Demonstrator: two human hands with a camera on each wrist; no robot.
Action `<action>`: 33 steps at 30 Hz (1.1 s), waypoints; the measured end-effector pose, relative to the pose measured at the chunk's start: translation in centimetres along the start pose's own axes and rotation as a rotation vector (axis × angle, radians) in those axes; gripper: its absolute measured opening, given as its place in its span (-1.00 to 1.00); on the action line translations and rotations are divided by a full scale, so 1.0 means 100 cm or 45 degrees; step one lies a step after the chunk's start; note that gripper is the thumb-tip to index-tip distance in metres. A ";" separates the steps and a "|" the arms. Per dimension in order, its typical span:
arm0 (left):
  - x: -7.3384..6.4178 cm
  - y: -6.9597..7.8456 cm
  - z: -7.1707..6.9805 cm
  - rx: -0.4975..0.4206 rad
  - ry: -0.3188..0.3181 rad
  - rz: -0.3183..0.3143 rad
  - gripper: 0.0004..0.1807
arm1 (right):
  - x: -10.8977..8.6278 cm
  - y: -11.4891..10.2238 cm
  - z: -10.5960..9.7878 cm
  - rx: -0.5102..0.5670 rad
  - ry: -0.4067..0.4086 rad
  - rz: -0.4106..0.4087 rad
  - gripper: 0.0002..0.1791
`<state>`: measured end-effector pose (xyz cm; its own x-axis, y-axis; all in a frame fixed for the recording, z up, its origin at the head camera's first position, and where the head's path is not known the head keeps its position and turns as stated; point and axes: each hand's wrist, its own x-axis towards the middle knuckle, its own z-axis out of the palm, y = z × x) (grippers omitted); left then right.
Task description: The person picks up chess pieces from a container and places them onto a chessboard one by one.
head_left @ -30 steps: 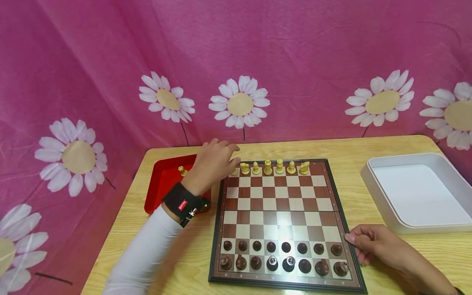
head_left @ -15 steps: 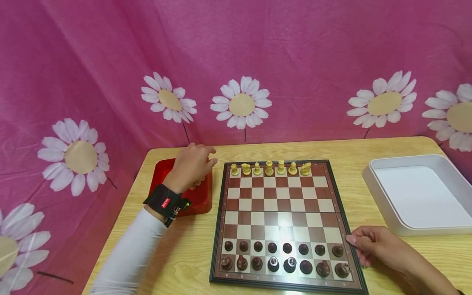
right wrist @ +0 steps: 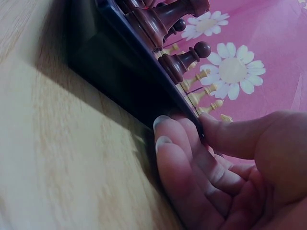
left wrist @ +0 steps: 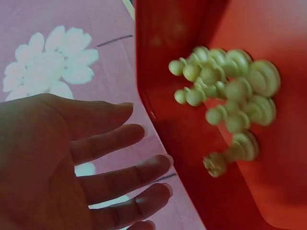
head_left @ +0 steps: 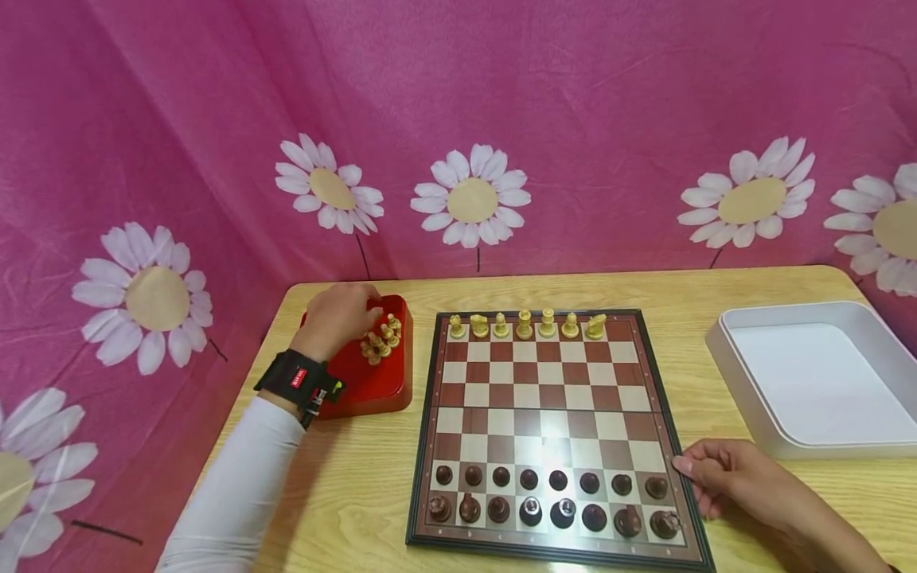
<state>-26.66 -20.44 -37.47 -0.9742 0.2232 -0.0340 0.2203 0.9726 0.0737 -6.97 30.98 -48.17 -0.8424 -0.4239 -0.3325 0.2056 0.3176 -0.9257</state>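
Note:
In the head view my left hand [head_left: 337,318] hovers over the red tray [head_left: 368,387] at the table's left. The left wrist view shows its fingers spread and relaxed, apart from a cluster of cream pawns [left wrist: 263,79] and a cream rook [left wrist: 244,146] inside the tray. My right hand [head_left: 752,481] pinches the right edge of the chessboard [head_left: 548,398], thumb [right wrist: 228,136] on the top rim and curled fingers against the side. Brown chess pieces [head_left: 562,513] fill the two near rows. A row of cream pieces [head_left: 548,324] stands along the far edge.
A white tray [head_left: 831,382] stands on the wooden table [head_left: 680,294] to the right of the board. Behind and at the left hangs a pink cloth [head_left: 587,159] printed with white daisies.
My left hand has moved left from the board's far left corner to over the red tray, uncovering a cream rook on that corner. My right hand stays at the board's edge.

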 end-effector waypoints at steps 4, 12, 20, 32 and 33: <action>0.002 -0.010 0.002 -0.026 -0.082 -0.059 -0.68 | -0.001 0.001 -0.001 0.008 -0.006 -0.010 -0.69; 0.003 -0.027 0.006 -0.035 -0.150 -0.100 -0.66 | -0.001 0.001 0.001 0.006 -0.008 -0.026 -0.69; 0.003 -0.033 0.011 -0.014 -0.202 -0.082 -0.70 | -0.002 0.000 0.000 0.007 -0.012 -0.022 -0.70; 0.008 -0.035 0.015 -0.049 -0.182 -0.090 -0.78 | 0.000 0.000 -0.001 -0.007 -0.001 0.009 -0.69; 0.008 -0.035 0.015 -0.047 -0.179 -0.089 -0.78 | 0.000 0.000 -0.001 -0.008 -0.003 0.010 -0.69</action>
<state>-28.15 -23.53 -39.29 -0.9698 0.1648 -0.1796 0.1481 0.9836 0.1030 -7.02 31.03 -48.13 -0.8395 -0.4238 -0.3400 0.2088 0.3260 -0.9220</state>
